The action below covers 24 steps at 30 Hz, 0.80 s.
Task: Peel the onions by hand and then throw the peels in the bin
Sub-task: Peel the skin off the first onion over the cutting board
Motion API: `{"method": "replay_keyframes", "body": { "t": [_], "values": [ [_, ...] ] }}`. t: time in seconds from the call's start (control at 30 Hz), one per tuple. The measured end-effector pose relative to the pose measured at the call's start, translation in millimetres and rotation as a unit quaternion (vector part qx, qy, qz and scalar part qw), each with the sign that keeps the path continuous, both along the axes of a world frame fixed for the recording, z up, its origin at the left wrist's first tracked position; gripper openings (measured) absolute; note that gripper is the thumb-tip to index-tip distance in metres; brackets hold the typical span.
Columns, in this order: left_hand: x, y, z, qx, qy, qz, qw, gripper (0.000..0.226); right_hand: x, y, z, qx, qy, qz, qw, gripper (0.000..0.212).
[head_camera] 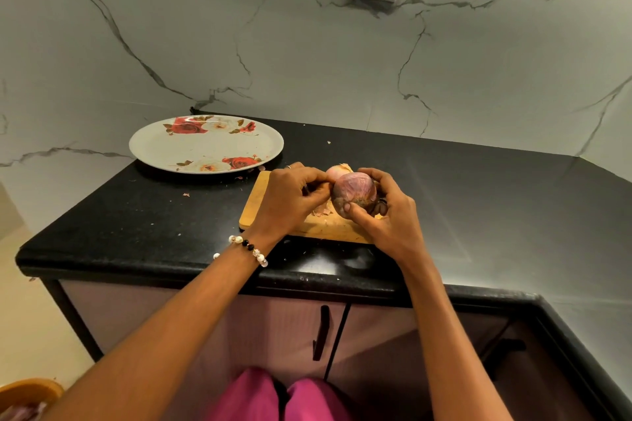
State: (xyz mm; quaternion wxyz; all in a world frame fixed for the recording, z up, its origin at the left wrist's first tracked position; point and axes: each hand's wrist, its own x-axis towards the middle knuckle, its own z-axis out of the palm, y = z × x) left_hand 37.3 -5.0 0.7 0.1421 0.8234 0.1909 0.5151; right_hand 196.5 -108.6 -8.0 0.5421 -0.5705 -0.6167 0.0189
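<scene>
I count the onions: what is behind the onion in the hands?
Behind the held onion, a second, paler onion shows partly; its lower part is covered by the held one and the left hand.

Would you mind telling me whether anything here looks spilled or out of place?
Only small things: bits of onion skin lie scattered on the black counter, one flake left of the cutting board, more by the plate. Nothing looks damaged.

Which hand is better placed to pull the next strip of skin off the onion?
Left. The left hand already pinches loose skin at the side of the onion, while the right hand is wrapped around it, steadying it above the cutting board.
</scene>
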Motion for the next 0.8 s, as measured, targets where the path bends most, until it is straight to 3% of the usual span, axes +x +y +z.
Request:
{"method": "replay_keyframes", "body": {
  "t": [0.27,0.8],
  "values": [
    [-2.3,-2.4,0.5,-0.025,0.017,-0.057,0.998,0.036,3.0,0.8,-0.9,0.006,0.026,-0.013,1.000,0.054],
    [-5.2,-0.7,0.1,-0.076,-0.003,-0.062,0.995,0.025,2.9,1.2,-1.5,-0.006,0.003,-0.019,1.000,0.062]
  ]
}}
